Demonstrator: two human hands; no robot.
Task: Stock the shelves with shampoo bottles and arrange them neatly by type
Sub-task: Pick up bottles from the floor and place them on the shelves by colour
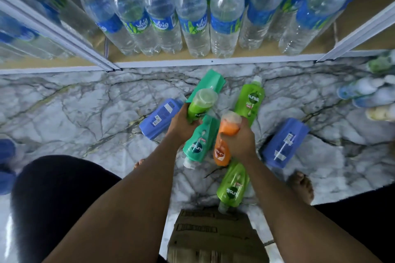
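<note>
left hand gripping green bottle, right hand gripping orange bottle, labels half hidden

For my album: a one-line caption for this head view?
Left hand grips a green shampoo bottle, right hand an orange one.

Light-green bottle and orange bottle held cap-up; teal, green and blue bottles lie flat on marble floor
</note>
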